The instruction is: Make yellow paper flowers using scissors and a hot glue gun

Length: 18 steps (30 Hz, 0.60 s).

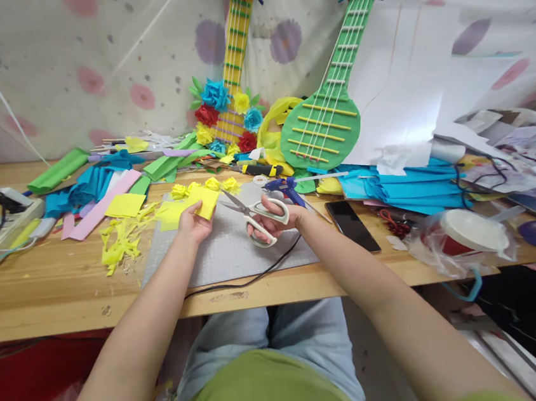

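Note:
My left hand pinches a folded piece of yellow paper above the grey cutting mat. In my right hand is a pair of scissors with white handles, fingers through the loops. The blades are spread and point toward the yellow paper, close to its right edge without visibly cutting it. Behind my left hand lie several small yellow paper flowers and a yellow sheet. A blue glue gun rests just behind my right hand, its black cord running across the mat.
Yellow scraps, blue crepe paper and a power strip lie left. A phone and a plastic-wrapped tub sit right. A green paper guitar and a flower-trimmed yellow one lean at the back.

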Each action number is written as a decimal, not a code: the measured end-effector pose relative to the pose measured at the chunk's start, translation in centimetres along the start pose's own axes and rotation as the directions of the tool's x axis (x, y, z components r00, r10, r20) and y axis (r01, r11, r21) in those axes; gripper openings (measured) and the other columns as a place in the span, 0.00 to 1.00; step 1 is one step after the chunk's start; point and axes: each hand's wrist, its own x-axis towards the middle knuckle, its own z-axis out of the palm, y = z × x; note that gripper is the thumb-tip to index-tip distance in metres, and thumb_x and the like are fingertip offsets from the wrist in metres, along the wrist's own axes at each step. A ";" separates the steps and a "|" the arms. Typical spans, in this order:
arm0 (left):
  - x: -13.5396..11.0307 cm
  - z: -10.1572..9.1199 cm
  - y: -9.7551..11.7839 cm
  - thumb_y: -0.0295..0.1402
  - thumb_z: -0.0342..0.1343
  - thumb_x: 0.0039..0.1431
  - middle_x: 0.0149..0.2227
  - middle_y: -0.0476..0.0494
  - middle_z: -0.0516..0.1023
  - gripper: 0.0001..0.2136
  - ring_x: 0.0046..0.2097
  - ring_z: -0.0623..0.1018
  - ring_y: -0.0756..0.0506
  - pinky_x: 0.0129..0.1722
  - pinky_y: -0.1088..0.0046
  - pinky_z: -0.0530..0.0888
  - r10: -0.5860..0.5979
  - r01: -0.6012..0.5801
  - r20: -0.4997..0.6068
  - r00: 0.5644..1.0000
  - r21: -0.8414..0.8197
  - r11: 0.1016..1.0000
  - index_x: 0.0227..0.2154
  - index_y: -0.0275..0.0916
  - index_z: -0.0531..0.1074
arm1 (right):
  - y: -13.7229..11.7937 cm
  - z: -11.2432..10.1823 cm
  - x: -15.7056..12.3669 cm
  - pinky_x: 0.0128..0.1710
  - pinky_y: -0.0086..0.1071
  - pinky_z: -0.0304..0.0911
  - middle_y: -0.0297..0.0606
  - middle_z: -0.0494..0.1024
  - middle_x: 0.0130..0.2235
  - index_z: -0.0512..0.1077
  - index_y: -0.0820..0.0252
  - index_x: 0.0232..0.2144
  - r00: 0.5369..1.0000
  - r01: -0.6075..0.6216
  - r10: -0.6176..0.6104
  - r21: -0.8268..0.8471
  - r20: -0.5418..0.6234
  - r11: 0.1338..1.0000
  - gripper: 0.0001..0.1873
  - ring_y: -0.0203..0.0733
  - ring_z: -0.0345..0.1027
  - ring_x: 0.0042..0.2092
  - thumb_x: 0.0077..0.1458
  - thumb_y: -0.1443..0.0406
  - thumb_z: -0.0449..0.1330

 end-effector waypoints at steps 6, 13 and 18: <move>-0.1 0.0 0.0 0.21 0.47 0.55 0.27 0.44 0.78 0.11 0.28 0.79 0.48 0.31 0.74 0.77 0.002 -0.001 -0.010 1.000 0.002 1.000 0.40 0.32 0.69 | -0.1 0.1 -0.2 0.14 0.24 0.45 0.38 0.66 0.25 0.63 0.69 0.37 1.000 0.007 -0.006 0.054 -0.019 0.999 0.43 0.34 0.59 0.25 0.47 0.34 0.39; -0.2 -0.2 0.1 0.20 0.47 0.55 0.26 0.44 0.78 0.11 0.28 0.79 0.48 0.30 0.74 0.77 0.008 -0.008 -0.029 1.000 0.001 1.000 0.39 0.32 0.69 | 0.1 -0.3 -0.2 0.14 0.25 0.43 0.39 0.66 0.26 0.61 0.69 0.38 1.000 0.029 -0.029 0.040 -0.003 0.999 0.42 0.34 0.58 0.24 0.47 0.35 0.38; -0.2 -0.3 0.2 0.20 0.47 0.54 0.27 0.43 0.79 0.10 0.28 0.79 0.48 0.31 0.74 0.77 0.002 -0.002 -0.026 1.000 0.006 1.000 0.38 0.32 0.70 | 0.1 -0.6 0.0 0.14 0.25 0.43 0.38 0.66 0.26 0.61 0.70 0.39 1.000 -0.010 0.010 0.025 -0.016 1.000 0.43 0.34 0.58 0.24 0.49 0.35 0.35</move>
